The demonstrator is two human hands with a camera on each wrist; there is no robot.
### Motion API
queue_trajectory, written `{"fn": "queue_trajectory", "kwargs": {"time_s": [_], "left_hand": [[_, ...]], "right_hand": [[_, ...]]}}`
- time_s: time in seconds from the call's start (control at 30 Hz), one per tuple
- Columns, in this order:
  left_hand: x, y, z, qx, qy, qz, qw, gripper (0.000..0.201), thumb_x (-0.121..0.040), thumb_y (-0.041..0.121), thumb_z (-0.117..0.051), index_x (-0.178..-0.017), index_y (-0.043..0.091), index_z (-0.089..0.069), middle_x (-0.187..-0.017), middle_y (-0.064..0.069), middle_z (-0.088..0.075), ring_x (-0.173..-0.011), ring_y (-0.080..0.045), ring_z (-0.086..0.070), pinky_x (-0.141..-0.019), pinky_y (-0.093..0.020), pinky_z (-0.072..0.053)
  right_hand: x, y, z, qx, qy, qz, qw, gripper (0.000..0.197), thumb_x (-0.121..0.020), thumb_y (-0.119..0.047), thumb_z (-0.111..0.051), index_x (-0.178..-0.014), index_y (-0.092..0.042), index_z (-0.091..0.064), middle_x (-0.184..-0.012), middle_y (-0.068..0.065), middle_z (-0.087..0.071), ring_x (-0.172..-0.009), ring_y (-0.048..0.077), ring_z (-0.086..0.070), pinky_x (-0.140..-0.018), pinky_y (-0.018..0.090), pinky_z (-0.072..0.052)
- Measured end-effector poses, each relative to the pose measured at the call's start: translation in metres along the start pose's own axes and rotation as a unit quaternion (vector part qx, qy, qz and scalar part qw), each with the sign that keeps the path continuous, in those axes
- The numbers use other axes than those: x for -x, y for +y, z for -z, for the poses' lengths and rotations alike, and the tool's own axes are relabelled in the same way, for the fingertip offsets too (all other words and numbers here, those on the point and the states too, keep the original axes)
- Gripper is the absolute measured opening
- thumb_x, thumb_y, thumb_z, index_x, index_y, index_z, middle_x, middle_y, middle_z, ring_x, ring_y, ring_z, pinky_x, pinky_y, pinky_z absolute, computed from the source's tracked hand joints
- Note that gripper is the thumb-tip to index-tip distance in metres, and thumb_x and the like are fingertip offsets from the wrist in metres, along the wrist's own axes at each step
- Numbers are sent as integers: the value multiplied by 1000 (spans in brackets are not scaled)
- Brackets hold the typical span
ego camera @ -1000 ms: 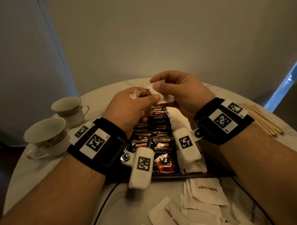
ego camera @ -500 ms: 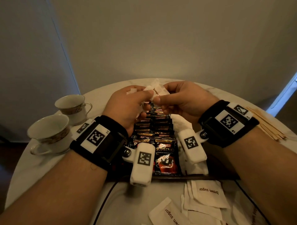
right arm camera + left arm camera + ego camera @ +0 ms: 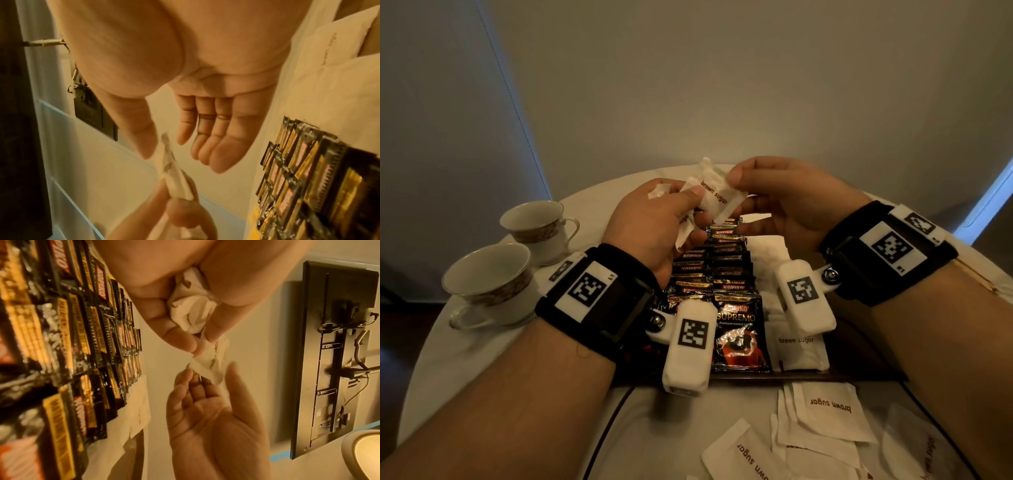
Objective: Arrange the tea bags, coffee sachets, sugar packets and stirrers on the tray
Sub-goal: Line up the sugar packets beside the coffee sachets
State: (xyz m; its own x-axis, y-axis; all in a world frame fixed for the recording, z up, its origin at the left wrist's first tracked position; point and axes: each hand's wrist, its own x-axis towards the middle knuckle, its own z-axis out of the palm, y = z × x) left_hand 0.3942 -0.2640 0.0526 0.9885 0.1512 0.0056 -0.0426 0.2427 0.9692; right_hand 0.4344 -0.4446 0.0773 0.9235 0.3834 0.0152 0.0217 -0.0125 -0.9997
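Observation:
My left hand grips a crumpled bunch of white brown sugar packets above the far end of the dark tray. Thumb and forefinger pinch the top packet. My right hand is beside it with straight fingers; its thumb touches the packet's edge, and a gap shows to the fingers. Rows of black Kopiko coffee sachets fill the tray's middle. A column of sugar packets lies to their right. A sliver of wooden stirrers shows behind my right wrist.
Two white teacups stand at the left on the round white table. Loose brown sugar packets lie on the table in front of the tray. A dark cable runs over the near table edge.
Both hands have risen a little with the packets. The top packet has turned face up. My right hand's pinch has opened to straight fingers.

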Motion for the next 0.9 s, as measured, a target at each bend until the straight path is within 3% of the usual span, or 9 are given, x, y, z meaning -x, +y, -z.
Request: {"fn": "queue_trajectory", "kwargs": {"time_s": [0.1,0.27,0.43,0.57,0.63,0.77,0.9], "left_hand": [[2,0,-1,10,-7,11,1000,2,-98,11,-67,-97,10,-67,-81,-9,-74,-63,-13,-69,-49,-24,-55],[4,2,-2,19,-20,16,999,4,-97,8,-65,-94,9,-67,-84,-8,-76,-61,-13,-68,-53,-25,-57],[4,3,-2,22,-12,17,1000,4,-98,9,-64,-94,9,-66,-78,-7,-75,-59,-14,-66,-52,-25,-56],[4,0,-3,17,-10,26,999,4,-97,8,-64,-94,9,-66,-77,-6,-75,-59,-14,-66,-53,-25,-57],[4,-1,-3,14,-7,27,1000,3,-97,9,-65,-95,10,-66,-77,-5,-75,-59,-14,-67,-53,-25,-57],[5,1,-2,10,-4,27,1000,4,-96,10,-66,-100,10,-67,-78,-4,-75,-60,-13,-67,-55,-26,-56],[6,1,-1,15,-4,27,1000,4,-96,10,-66,-100,9,-67,-76,-4,-75,-60,-13,-67,-54,-25,-56]], "right_hand": [[-2,0,2,63,41,18,997,8,-89,-10,-73,-96,-9,-70,-82,3,-74,-68,12,-66,-60,26,-58],[-15,6,38,10,173,22,985,9,-91,-2,-70,-96,-8,-75,-75,1,-67,-57,9,-51,-47,21,-42],[-27,33,95,79,262,-102,956,16,-99,-1,-59,-93,-9,-70,-74,4,-53,-55,11,-40,-40,20,-35],[-30,49,116,145,260,-219,929,23,-100,0,-50,-95,-10,-70,-81,7,-55,-58,12,-41,-49,23,-35],[-32,54,119,163,267,-241,919,22,-99,-3,-52,-97,-11,-73,-80,8,-58,-57,14,-43,-52,26,-37],[-34,62,124,206,283,-189,917,19,-87,-7,-67,-99,-16,-79,-77,3,-68,-63,16,-58,-59,31,-47],[-39,68,131,193,291,-157,924,22,-84,-1,-68,-97,-14,-79,-76,2,-71,-69,18,-64,-70,35,-51]]}}
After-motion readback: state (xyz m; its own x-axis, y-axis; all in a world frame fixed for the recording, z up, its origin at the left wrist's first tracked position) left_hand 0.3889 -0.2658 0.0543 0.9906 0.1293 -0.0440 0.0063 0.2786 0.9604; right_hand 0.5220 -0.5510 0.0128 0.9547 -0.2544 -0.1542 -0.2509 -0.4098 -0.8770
